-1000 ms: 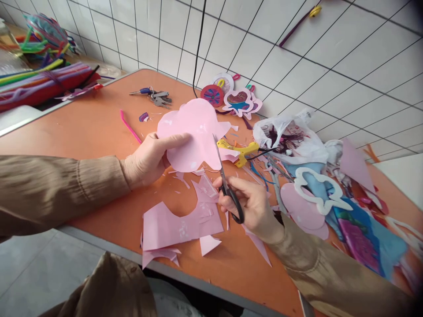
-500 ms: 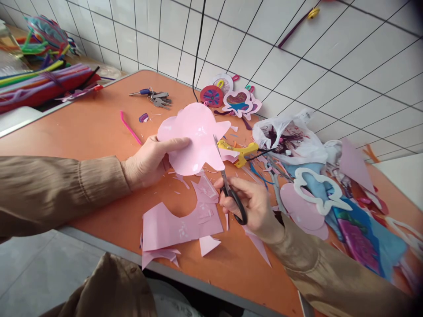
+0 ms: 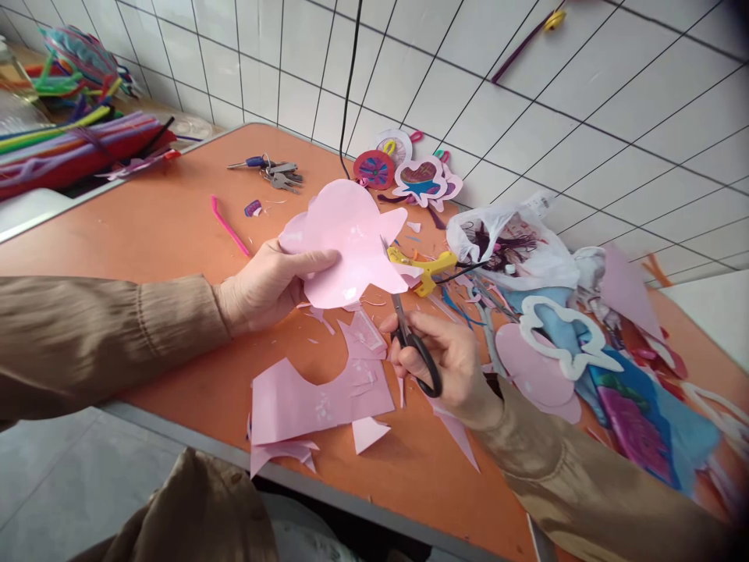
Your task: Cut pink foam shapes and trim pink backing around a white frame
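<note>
My left hand (image 3: 266, 281) grips a scalloped pink paper cutout (image 3: 345, 242), thumb on top and fingers hidden beneath. Black-handled scissors (image 3: 417, 355) are in my right hand (image 3: 448, 363), blades pointing up into the cutout's right edge, where a narrow pointed strip sticks out. Part of the blades is hidden by the paper. Below the cutout lies a larger pink paper offcut (image 3: 304, 406) with a curved notch, and smaller scraps are strewn around it. A yellow glue gun (image 3: 430, 269) lies just beyond the scissors.
Keys (image 3: 281, 173) and a pink pipe cleaner (image 3: 228, 226) lie on the orange table (image 3: 146, 226). Decorated paper shapes (image 3: 418, 179) lean by the tiled wall. A plastic bag (image 3: 515, 246), a white shaped frame (image 3: 570, 336) and pink ovals (image 3: 530, 363) crowd the right side. Pipe cleaners (image 3: 76, 152) are bundled at left.
The scissor blades have shifted slightly along the cutout's right edge, and the lower flap of paper now sits differently over them. Both hands stay nearly in place.
</note>
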### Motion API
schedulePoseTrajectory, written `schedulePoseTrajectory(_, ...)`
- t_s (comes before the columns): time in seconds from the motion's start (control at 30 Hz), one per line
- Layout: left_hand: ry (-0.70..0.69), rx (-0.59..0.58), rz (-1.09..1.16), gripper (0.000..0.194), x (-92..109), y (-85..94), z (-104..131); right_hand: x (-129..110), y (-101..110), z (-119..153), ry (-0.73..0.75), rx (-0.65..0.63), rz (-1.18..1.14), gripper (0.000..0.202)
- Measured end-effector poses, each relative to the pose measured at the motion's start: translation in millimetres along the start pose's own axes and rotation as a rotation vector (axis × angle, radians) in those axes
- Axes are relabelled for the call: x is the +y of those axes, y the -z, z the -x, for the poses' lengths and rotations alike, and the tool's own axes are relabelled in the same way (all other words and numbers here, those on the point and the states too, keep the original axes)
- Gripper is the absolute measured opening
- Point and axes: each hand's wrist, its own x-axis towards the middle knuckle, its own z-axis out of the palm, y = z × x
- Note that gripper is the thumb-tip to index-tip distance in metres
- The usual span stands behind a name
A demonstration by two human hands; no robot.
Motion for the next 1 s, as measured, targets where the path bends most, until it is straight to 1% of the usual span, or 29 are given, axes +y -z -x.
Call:
schedulePoseTrajectory(0.13, -0.001, -0.049, -0.028, 0.031, -0.4, -0.4, 2.9, -0.4, 0.9, 0.3, 0.027, 0.015, 0.032, 0.039)
schedulePoseTrajectory(0.3, 0.027, -0.072, -0.097, 0.049, -2.4, 0.4, 4.9, -1.9, 1.9, 2.1, 0.005, 0.039, 0.023, 0.04)
schedulePoseTrajectory(0.43, 0.055, -0.128, -0.129, 0.057, -2.6, -0.2, 7.0, -3.3, 1.4, 1.4, -0.033, 0.031, -0.002, 0.036)
schedulePoseTrajectory(0.53, 0.057, -0.177, -0.143, 0.054, -2.9, -1.0, 7.8, -2.8, 0.1, 0.4, -0.013, 0.028, -0.01, 0.034)
schedulePoseTrajectory(0.63, 0.034, -0.216, -0.133, 0.043, -4.8, -0.5, 7.4, -2.1, -0.5, -0.4, 0.012, 0.028, -0.007, 0.035)
schedulePoseTrajectory(0.7, 0.043, -0.239, -0.119, 0.039, -6.3, 0.5, 6.8, -2.4, -0.2, -0.8, 0.024, 0.016, 0.014, 0.035)
schedulePoseTrajectory(0.87, 0.067, -0.265, -0.085, 0.043, -8.3, 2.5, 6.2, -4.0, 0.5, -1.6, 0.029, 0.017, 0.091, 0.043)
schedulePoseTrajectory(1.0, 0.07, -0.263, -0.077, 0.041, -8.9, 3.3, 5.5, -2.0, -0.4, -0.3, 0.002, 0.031, 0.101, 0.047)
